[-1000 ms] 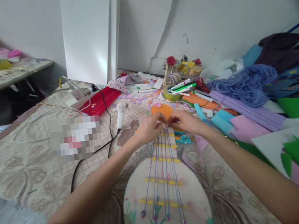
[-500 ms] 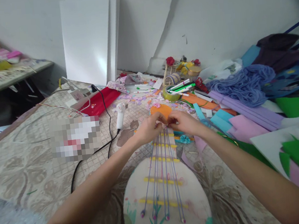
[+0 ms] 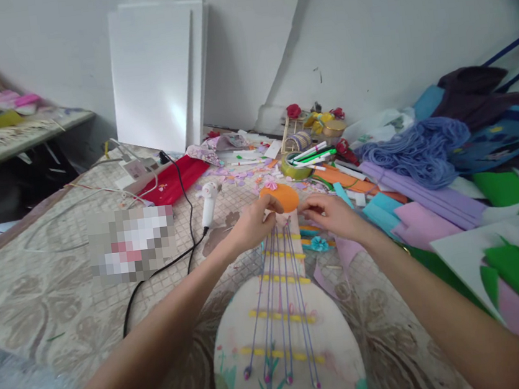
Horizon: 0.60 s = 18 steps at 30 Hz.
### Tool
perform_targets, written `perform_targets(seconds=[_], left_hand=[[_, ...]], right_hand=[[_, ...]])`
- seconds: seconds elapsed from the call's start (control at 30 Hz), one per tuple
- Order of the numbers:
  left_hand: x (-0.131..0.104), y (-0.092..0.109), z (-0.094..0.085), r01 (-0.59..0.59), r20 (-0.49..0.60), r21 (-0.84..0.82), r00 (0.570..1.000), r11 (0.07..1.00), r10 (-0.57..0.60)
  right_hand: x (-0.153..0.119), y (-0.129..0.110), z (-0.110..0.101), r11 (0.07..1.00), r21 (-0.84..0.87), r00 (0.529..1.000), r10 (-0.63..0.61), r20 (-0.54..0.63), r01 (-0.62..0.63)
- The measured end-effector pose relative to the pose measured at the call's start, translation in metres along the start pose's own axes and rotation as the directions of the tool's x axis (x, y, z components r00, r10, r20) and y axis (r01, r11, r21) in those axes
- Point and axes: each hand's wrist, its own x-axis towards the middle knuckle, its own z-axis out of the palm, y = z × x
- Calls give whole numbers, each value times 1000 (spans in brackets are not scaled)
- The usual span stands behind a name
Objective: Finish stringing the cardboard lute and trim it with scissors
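Observation:
A handmade toy guitar lies in front of me, with a white round body painted with leaves. Several purple yarn strings run up its neck over yellow strips. At its far end is an orange head with a small pink flower. My left hand is at the left edge of that head, fingers curled on it. Just right of the neck, my right hand is apart from the head, its thumb and fingers pinched together. Whatever it may hold is too small to tell.
Left of the guitar lies a white glue gun with a black cord. A tape roll holds several markers beyond the head. Blue yarn and coloured paper crowd the right side. White boards lean against the wall.
My right hand has moved right, away from my left hand and the strings' top ends. More of the orange head now shows between the hands. The left hand has shifted slightly.

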Motion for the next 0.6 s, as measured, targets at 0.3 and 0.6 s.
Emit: perform_targets(seconds=[0.3, 0.6], left_hand=[[-16, -10, -13, 82, -89, -2, 993, 997, -82], [-44, -12, -11, 150, -211, -40, 965, 988, -155]], right_hand=[[-69, -17, 0, 975, 142, 878, 215, -427, -170], [-128, -25, 31, 892, 343, 814, 423, -398, -296]])
